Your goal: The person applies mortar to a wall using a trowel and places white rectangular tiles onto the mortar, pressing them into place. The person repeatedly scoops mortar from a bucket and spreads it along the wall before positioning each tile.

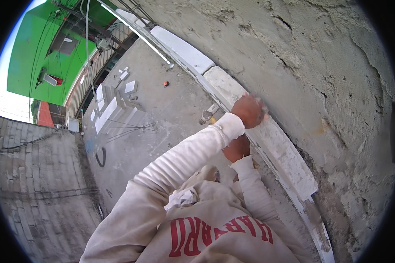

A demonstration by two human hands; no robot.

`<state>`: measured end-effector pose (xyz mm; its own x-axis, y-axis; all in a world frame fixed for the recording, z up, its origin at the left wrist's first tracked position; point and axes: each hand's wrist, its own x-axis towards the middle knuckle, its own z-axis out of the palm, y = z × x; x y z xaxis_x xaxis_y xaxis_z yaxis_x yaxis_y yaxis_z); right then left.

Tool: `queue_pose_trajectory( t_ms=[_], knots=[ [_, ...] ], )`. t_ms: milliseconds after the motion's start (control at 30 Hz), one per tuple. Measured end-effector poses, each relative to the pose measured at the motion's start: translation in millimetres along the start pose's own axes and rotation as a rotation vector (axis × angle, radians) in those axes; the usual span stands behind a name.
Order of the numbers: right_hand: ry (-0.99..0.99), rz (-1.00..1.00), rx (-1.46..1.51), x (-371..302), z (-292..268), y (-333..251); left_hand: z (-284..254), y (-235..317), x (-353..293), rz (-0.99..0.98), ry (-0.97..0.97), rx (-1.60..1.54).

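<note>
A row of long white blocks runs along the rough cement wall (303, 57). My left hand (247, 111) is over the middle white block (287, 155), near its far end. Its fingers look curled but blurred, and what they hold, if anything, cannot be made out. Just below and nearer to me, my right hand (237, 149) is at the block's left edge, partly covered by my left arm; its fingers are hidden. Another white block (184, 50) lies farther along the row. Both forearms wear pale, dusty sleeves.
On the concrete floor (162, 109) at left stand stacked pale blocks (112, 109) with thin rods (129, 127) beside them. A small orange-and-black item (166, 83) lies farther off. A long white strip (140, 35) leans along the row. A block wall (39, 171) bounds the left.
</note>
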<state>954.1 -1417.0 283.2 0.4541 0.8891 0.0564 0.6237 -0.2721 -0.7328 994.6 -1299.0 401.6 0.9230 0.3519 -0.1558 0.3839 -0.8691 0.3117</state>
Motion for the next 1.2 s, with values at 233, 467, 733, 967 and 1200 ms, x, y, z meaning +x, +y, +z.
queue_pose_trajectory(
  t_ms=[233,467,733,967,1200],
  knots=[
    [-0.109,0.156,0.144,-27,-48,-13,0,0,6,-0.014,0.067,0.006],
    [-0.297,0.168,0.17,-124,-94,23,-18,11,0,-0.06,-0.003,0.039],
    [-0.088,0.364,0.089,-156,-152,17,-8,-6,8,-0.027,-0.049,0.028],
    [-0.268,0.244,0.075,-122,-95,5,-14,-3,-1,-0.029,-0.025,-0.024],
    [-0.316,0.055,0.077,-37,-32,-10,-5,2,2,-0.008,0.055,0.086]
  ],
)
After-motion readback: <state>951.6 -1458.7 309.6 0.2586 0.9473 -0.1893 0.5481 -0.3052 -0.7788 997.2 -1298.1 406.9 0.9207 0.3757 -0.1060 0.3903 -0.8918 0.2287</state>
